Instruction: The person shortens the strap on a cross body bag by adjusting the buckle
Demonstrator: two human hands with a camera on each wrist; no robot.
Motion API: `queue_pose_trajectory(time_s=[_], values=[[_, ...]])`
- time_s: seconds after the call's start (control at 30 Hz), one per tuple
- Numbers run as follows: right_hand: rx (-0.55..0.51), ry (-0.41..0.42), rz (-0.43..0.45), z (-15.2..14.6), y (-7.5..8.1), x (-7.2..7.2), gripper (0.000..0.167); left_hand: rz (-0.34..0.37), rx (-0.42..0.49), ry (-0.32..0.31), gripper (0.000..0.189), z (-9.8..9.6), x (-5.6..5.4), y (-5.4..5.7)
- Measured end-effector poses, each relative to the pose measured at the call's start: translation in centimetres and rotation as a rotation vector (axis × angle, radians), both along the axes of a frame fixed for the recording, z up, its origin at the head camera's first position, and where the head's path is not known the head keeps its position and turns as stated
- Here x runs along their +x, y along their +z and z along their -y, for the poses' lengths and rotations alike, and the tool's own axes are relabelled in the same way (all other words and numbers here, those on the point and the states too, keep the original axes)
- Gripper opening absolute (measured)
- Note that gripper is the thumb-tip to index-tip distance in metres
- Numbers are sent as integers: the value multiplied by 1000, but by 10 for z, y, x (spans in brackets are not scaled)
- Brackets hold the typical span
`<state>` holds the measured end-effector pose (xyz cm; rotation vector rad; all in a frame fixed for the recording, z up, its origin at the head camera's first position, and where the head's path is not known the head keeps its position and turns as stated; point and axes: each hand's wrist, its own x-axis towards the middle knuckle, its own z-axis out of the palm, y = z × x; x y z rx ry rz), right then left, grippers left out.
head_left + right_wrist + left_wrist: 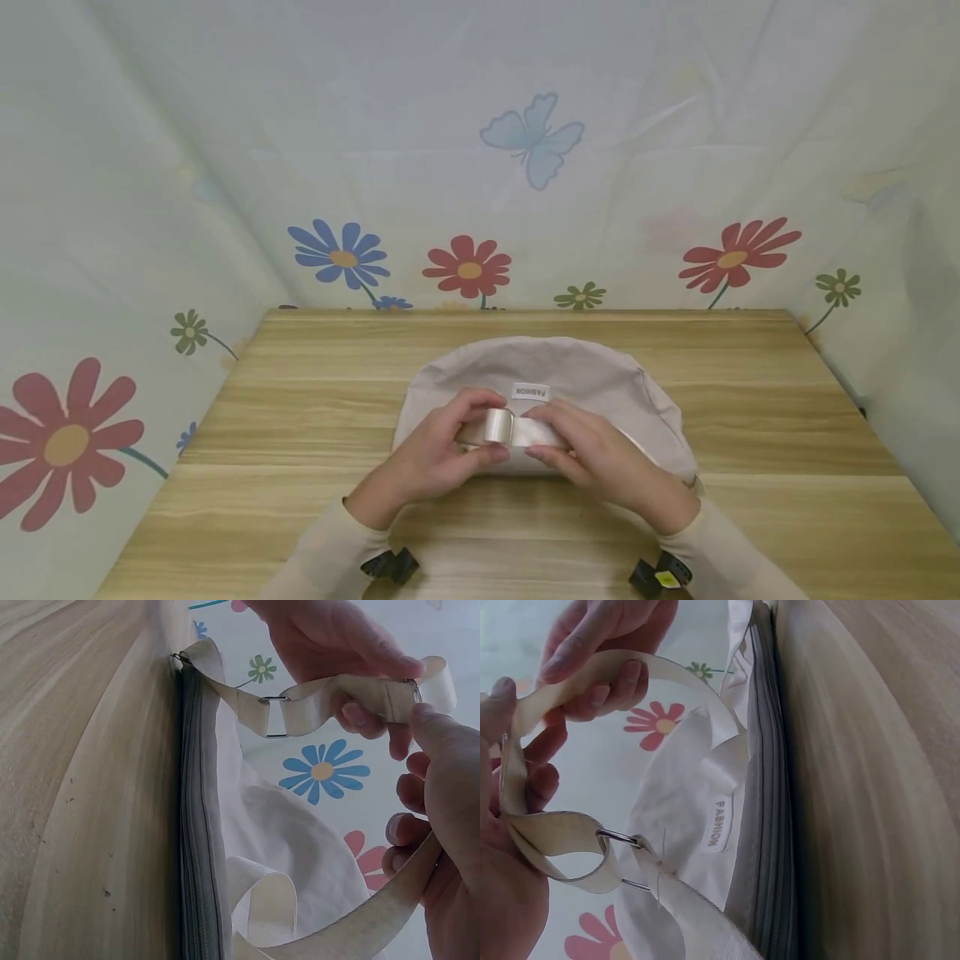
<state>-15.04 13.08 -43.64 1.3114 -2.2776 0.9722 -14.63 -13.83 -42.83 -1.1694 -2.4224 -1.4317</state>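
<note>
A pale beige fabric bag (pixel 600 375) with a white FASHION label (pixel 531 392) lies on the table. Over it, my left hand (pixel 442 442) pinches its webbing strap (pixel 534 432) between thumb and fingers, beside a metal slider (pixel 417 691) where the strap loops back. My right hand (pixel 600 446) grips the same strap on the other side of that slider. Nearer the bag, a rectangular metal ring (pixel 275 698) joins strap sections. A slack length of strap curls against the bag front in both wrist views.
The wooden table (pixel 300 392) extends around the bag on all sides. A grey zipper (pixel 769 795) runs along the bag's edge. Behind the table hangs a pale flower-printed cloth (pixel 420 167). Black bands (pixel 390 565) sit on both wrists over light sleeves.
</note>
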Motion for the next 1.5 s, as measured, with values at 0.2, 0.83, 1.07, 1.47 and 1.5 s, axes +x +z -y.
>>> queue_pose_trajectory(time_s=[0.2, 0.83, 1.07, 1.47, 1.5], values=[[2, 5, -20, 2, 1, 1, 34, -47, -118, 20, 63, 0, 0, 6], [-95, 60, -79, 11, -2, 0, 43, -262, -342, 26, 80, -6, -4, 13], [-117, 56, -93, 12, -5, 0, 41, -267, -366, 35, 78, -4, -3, 12], [-158, 40, -87, 11, -7, -1, 38, -420, -295, 43, 45, 4, -7, 4], [-157, 37, -81, 11, -7, -1, 38, -424, -291, 43, 45, 4, -8, 4]])
